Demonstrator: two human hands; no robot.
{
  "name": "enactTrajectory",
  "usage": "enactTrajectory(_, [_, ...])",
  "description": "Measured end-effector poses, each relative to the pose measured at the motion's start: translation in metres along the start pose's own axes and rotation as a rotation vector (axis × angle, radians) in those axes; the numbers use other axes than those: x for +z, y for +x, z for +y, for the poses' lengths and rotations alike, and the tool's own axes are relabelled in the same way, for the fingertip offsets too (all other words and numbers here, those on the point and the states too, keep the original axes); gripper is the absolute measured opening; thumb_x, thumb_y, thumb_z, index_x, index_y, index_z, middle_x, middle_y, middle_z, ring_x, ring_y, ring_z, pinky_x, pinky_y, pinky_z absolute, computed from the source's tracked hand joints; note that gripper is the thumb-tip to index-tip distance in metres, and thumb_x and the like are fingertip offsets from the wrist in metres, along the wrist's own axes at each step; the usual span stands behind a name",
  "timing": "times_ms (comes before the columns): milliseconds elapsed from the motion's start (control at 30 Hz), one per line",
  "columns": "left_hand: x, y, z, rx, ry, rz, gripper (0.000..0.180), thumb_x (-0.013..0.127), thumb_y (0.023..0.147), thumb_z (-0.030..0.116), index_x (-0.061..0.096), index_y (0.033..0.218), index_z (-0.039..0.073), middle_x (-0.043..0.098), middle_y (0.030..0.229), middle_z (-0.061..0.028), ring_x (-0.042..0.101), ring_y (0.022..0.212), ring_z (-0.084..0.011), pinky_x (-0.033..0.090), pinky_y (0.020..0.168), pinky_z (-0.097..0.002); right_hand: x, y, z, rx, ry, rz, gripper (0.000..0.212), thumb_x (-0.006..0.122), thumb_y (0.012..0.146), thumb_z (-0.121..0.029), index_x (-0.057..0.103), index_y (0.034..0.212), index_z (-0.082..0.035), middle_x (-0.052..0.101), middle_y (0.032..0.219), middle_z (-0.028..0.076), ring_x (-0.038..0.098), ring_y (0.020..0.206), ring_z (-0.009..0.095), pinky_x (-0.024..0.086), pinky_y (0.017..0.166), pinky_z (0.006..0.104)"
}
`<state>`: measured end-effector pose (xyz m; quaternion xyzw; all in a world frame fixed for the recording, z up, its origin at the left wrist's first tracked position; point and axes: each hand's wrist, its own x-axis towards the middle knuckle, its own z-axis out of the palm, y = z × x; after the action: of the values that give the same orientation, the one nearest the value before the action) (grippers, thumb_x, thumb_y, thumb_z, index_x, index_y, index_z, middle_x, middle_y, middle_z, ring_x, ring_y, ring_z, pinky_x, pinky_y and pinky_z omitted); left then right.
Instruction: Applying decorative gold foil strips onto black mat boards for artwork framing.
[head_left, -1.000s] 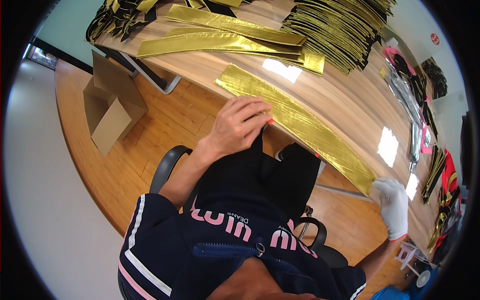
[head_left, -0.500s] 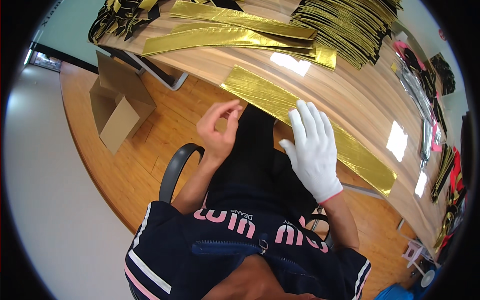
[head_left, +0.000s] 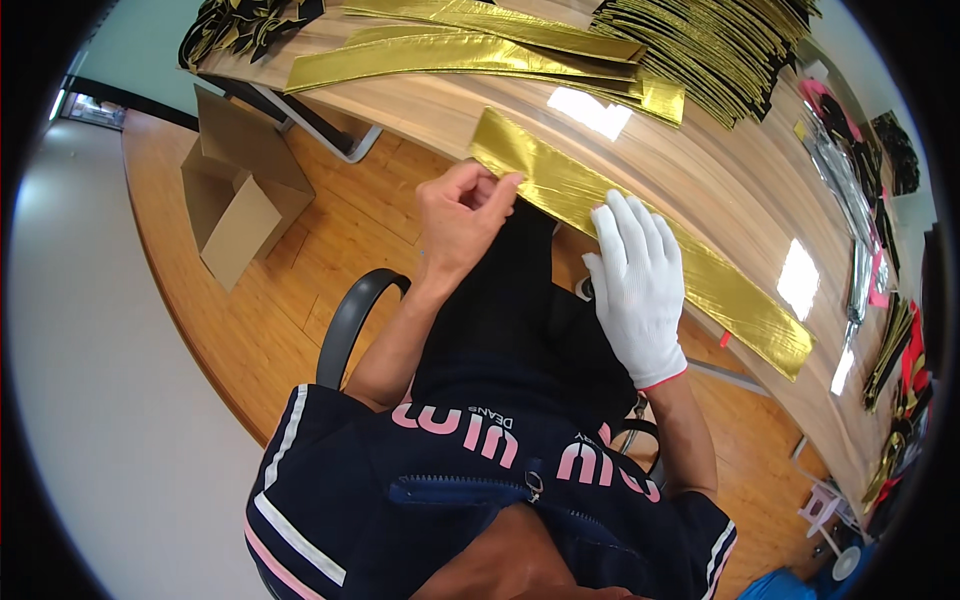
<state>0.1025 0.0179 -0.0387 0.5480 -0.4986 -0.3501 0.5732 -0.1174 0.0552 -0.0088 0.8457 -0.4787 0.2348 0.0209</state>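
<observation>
A long flat gold foil strip (head_left: 560, 180) lies slantwise along the near edge of the wooden table. My left hand (head_left: 462, 222), bare, has thumb and fingers pinched together on the near edge of the strip, close to its left end. In a white glove, my right hand (head_left: 640, 285) rests flat over the strip's middle, fingers stretched out and the thumb a little apart. A small red tab (head_left: 725, 339) pokes out below the strip, right of the glove.
More gold strips (head_left: 450, 62) lie overlapped farther back. A thick fanned stack of black-and-gold strips (head_left: 705, 55) sits behind them. Loose black-and-gold pieces (head_left: 245, 35) are heaped far left, silver and pink material (head_left: 845, 190) at right. An open cardboard box (head_left: 245, 185) stands on the floor.
My left hand has moved up and right from beside the strip and now pinches its near edge. The strip's left end and my gloved hand have shifted slightly right. The red tab has come into sight.
</observation>
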Motion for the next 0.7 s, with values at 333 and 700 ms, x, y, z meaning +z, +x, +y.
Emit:
enactTrajectory(333, [0.023,0.001,0.012,0.193,0.022,0.002,0.013,0.078,0.090,0.000,0.069,0.098,-0.006,0.076,0.093,-0.0086,0.069,0.072,-0.0078,0.054,0.059,-0.0228,0.005,-0.010,0.002,-0.037,-0.062,0.018,0.045,0.072,0.087,-0.007,0.062,0.130,-0.001,0.062,0.140,0.016,0.056,0.133,0.036,0.044,0.112,0.0488])
enactTrajectory(700, [0.024,-0.005,0.008,0.044,-0.181,-0.064,0.020,0.072,0.091,-0.007,0.068,0.110,-0.011,0.078,0.099,-0.0120,0.075,0.084,-0.0116,0.061,0.072,-0.0233,-0.010,0.003,-0.002,0.002,0.061,-0.036,0.042,0.071,0.087,-0.009,0.064,0.128,-0.004,0.062,0.138,0.015,0.057,0.130,0.035,0.046,0.107,0.0475])
